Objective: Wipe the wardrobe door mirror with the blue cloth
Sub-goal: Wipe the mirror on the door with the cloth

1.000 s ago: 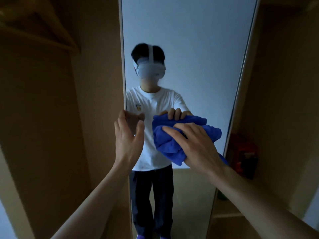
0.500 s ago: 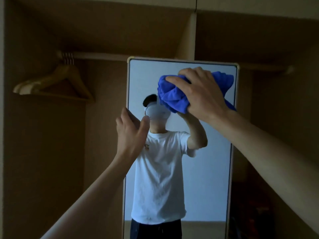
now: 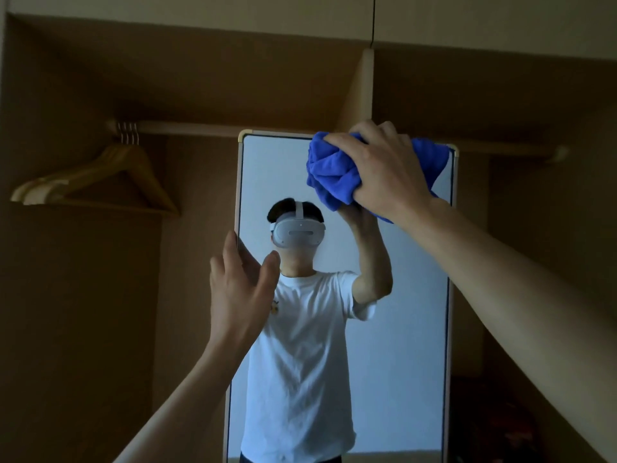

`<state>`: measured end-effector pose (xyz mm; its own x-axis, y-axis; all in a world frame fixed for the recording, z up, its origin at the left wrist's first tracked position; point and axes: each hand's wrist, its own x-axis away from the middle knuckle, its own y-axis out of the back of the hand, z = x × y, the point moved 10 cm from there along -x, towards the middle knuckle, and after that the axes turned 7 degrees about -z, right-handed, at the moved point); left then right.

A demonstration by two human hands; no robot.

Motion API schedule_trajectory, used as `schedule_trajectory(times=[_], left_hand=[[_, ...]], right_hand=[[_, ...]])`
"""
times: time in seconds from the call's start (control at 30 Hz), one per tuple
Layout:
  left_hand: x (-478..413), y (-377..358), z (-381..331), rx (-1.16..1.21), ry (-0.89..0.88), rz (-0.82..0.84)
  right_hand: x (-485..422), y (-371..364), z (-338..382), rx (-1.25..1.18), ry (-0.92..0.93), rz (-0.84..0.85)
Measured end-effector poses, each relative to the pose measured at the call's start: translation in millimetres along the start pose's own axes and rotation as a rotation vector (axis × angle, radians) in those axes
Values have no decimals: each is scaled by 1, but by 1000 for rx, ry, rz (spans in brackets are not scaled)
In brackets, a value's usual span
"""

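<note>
The open wardrobe (image 3: 83, 295) filled the view, dim and brown, with a rail (image 3: 187, 128) across its top and 3 wooden hangers (image 3: 100, 182) at the rail's left end. In the middle stood the mirror (image 3: 400, 362), upright, its long axis vertical and its glass facing the person. The right hand (image 3: 384, 175) was raised to the mirror's top right corner, fingers curled over the bunched cloth (image 3: 330, 172) and pressing it to the glass. The cloth lay crosswise along the top edge, from about mid-width to the right frame. The left hand (image 3: 238, 292) was well apart from the right, lower down at the mirror's left edge, fingers straight and thumb spread in front of the glass, holding nothing; whether it gripped the frame could not be told.
</note>
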<state>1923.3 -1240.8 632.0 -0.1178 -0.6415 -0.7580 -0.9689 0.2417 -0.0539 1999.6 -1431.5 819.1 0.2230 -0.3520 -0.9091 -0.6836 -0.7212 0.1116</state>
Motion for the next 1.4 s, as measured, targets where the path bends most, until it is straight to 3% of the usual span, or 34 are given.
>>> schedule_trajectory(times=[0.23,0.97,1.4], left_hand=[[16,7,18,9,23,-33],[133,18,110,-101,160,-2],[238,23,195,-126,355,153]], right_hand=[[59,-14,40,-32,80,2],[285,-49,139,-232,57,97],[432,-74,193,-237,78,218]])
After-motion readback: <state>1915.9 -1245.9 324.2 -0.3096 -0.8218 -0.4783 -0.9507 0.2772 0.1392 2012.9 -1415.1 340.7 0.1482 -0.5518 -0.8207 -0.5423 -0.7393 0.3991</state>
